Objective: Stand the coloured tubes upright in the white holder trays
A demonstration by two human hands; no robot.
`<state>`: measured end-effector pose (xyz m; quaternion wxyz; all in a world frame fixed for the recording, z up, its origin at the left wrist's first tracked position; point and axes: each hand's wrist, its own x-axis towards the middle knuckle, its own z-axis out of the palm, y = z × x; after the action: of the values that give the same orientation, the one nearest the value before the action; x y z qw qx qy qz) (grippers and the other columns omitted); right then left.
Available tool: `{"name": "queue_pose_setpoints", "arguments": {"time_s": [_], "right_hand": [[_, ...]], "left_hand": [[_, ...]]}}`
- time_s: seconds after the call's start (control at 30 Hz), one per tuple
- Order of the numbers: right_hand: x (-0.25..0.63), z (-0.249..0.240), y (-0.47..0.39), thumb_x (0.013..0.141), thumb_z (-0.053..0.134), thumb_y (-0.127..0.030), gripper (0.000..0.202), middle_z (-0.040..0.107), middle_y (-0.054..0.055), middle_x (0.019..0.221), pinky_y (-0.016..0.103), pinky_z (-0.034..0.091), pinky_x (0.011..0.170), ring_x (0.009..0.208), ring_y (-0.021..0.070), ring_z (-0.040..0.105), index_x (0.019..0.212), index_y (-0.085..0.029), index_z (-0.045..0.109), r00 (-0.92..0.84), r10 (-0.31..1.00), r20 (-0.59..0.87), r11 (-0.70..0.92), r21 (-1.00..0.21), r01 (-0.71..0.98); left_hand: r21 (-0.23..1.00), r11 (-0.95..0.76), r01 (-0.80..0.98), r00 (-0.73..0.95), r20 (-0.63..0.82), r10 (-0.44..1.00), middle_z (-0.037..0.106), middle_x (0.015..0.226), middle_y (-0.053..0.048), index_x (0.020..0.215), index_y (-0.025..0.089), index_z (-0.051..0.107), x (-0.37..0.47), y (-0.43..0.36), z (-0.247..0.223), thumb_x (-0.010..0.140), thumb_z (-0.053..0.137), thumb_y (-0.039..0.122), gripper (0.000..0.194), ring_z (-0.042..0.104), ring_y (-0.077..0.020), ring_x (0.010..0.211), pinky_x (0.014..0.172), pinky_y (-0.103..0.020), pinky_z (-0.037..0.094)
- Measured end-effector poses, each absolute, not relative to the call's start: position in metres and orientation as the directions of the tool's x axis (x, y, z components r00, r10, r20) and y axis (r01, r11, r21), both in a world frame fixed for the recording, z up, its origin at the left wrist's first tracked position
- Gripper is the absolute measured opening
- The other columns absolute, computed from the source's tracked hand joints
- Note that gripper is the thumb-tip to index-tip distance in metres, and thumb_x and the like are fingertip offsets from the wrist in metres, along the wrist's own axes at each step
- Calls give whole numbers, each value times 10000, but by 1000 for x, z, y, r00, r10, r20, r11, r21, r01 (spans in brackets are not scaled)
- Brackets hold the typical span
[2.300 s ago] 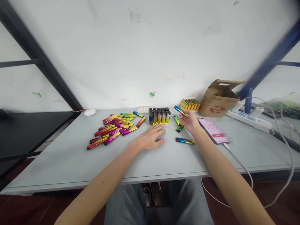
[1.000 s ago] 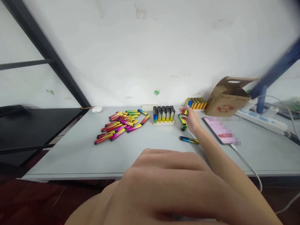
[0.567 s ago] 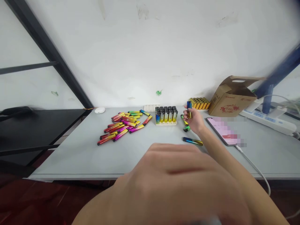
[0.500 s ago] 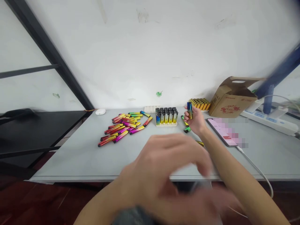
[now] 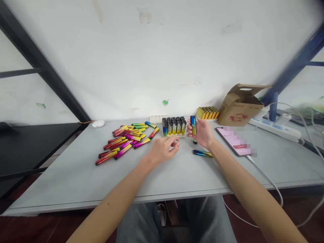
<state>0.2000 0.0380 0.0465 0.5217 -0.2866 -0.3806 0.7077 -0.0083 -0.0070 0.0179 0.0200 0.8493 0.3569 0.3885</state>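
Observation:
My right hand (image 5: 203, 132) holds a blue and yellow lighter (image 5: 193, 125) upright, just right of a white tray (image 5: 180, 135) filled with rows of standing lighters (image 5: 173, 126) with black tops. In front of that tray is my left hand (image 5: 165, 149), its fingers curled with thumb and fingertips near each other; whether anything is between them is too small to tell. Several red, purple, yellow and green lighters (image 5: 126, 140) lie in a loose pile to the left. A blue and yellow lighter (image 5: 201, 153) lies on the table below my right hand, near a small green piece (image 5: 194, 142).
Behind the standing lighters is a white perforated tray (image 5: 158, 118). Yellow lighters (image 5: 208, 113) stand in another tray beside an open cardboard box (image 5: 238, 109). A phone (image 5: 234, 141) with a cable and a power strip (image 5: 278, 129) are at right, a white case (image 5: 98, 124) at left.
My left hand has moved from close to the camera out over the table, near the standing lighters. My right hand still holds the lighter. The view has shifted, and the blue lighter on the table shows more.

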Motion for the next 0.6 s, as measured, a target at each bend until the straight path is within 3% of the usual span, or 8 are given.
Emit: {"name": "queue_pose_setpoints", "arguments": {"time_s": [0.2,0.33,0.6], "right_hand": [[192,47,31,850,400,-644,473,243,-59,522,214,281,412,455,104,236,639,-221,391,-386,920,-62,-256,-842,-475],[191,43,32,839,411,-615,466,170,-75,513,199,202,387,455,93,138,598,-229,308,-420,906,-57,-276,-832,-481],[184,38,30,822,386,-530,403,145,-80,503,188,172,377,447,83,101,573,-229,284,-456,889,-46,-273,-852,-446]], "left_hand": [[393,-694,604,447,554,702,703,755,28,999,218,597,-4,-11,15,899,489,253,151,617,-109,613,617,-228,460],[414,-665,622,441,517,734,694,747,28,917,218,609,-6,-10,15,905,479,250,134,599,-106,617,608,-223,439],[380,-621,686,438,466,769,646,685,14,794,205,619,-7,-7,14,924,455,280,223,531,-108,560,598,-242,382]]}}
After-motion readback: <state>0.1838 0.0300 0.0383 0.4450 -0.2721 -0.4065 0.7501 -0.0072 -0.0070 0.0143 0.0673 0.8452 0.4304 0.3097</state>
